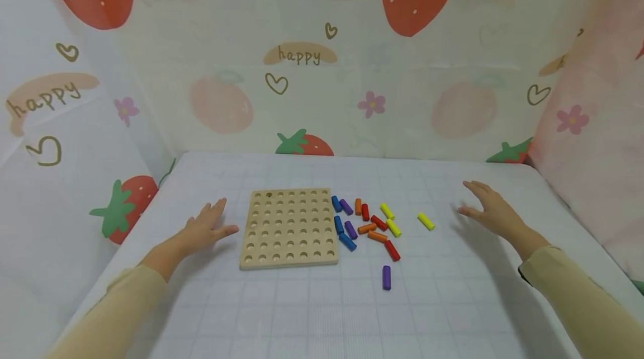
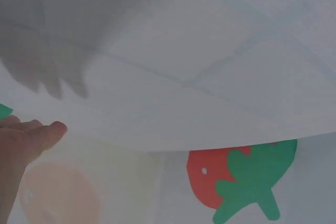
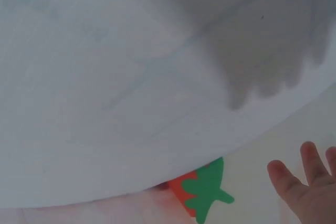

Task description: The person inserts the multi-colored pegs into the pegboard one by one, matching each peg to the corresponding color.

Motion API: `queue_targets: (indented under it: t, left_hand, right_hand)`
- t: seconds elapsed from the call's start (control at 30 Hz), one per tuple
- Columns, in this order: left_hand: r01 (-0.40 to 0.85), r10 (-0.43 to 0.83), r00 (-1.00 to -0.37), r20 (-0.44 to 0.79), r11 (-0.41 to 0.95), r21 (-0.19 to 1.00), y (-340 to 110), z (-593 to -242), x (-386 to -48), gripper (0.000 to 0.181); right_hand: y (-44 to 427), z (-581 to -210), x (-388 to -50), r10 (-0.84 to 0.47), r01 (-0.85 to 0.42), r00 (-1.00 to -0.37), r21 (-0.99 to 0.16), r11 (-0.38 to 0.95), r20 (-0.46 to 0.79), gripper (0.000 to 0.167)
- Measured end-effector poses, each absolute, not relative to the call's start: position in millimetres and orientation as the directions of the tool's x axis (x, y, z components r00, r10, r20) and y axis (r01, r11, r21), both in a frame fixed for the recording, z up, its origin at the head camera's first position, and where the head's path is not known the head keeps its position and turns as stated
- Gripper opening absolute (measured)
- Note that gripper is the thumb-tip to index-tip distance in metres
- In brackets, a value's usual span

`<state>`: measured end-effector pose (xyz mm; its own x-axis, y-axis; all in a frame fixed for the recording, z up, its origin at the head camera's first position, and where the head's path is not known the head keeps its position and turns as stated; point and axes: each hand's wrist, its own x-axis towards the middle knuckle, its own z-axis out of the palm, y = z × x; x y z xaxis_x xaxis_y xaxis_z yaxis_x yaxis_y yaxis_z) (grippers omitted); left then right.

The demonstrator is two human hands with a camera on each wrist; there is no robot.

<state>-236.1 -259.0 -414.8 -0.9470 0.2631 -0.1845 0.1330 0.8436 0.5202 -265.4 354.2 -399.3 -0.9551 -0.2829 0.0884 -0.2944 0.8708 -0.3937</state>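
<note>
In the head view my left hand (image 1: 203,228) hovers over the table just left of a square wooden pegboard (image 1: 246,241) with rows of round holes. Its fingers are spread and hold nothing. On the far right my right hand (image 1: 490,212) is raised above the table, fingers extended and apart from everything. Between the hands, to the right of the board, lie several small cylindrical pegs: a blue peg (image 1: 347,241), a purple peg (image 1: 386,278), an orange peg (image 1: 377,236), a red peg (image 1: 392,250), a yellow peg (image 1: 425,221) and others. Both wrist views show only fingers and their shadows on the cloth.
A white gridded cloth (image 1: 282,314) covers the table. Behind it hangs a curtain (image 1: 402,79) printed with strawberries, hearts and flowers, and similar fabric (image 1: 45,208) encloses the left and right sides.
</note>
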Motion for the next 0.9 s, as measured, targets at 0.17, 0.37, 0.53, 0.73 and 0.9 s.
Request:
queue_targets:
  t: [0.17,0.37,0.53,0.73,0.9]
  left_hand:
    - [0.145,0.315,-0.922,-0.225,0.820,0.553,-245.9,-421.5,-239.9,0.099]
    - [0.103,0.303,-0.904,-0.301,0.838,0.535,-232.0,-427.5,-246.6,0.106]
    - [0.103,0.298,-0.900,-0.317,0.853,0.511,-225.4,-430.4,-251.9,0.108]
    - [0.117,0.312,-0.898,-0.310,0.849,0.515,-221.8,-428.2,-252.2,0.104]
    - [0.096,0.314,-0.890,-0.330,0.838,0.537,-223.1,-423.3,-252.9,0.106]
  right_hand:
    - [343.6,-406.7,-265.8,-0.287,-0.257,-0.958,-0.506,0.823,0.020,0.072]
    - [331.1,-415.6,-268.5,-0.314,-0.220,-0.948,-0.617,0.755,-0.046,0.071]
    - [325.4,-420.9,-270.2,-0.328,-0.152,-0.935,-0.689,0.709,-0.132,0.072]
    - [316.3,-420.0,-273.2,-0.323,-0.071,-0.917,-0.705,0.706,-0.232,0.065]
    - [305.0,-417.3,-279.1,-0.291,-0.010,-0.904,-0.665,0.747,-0.313,0.061]
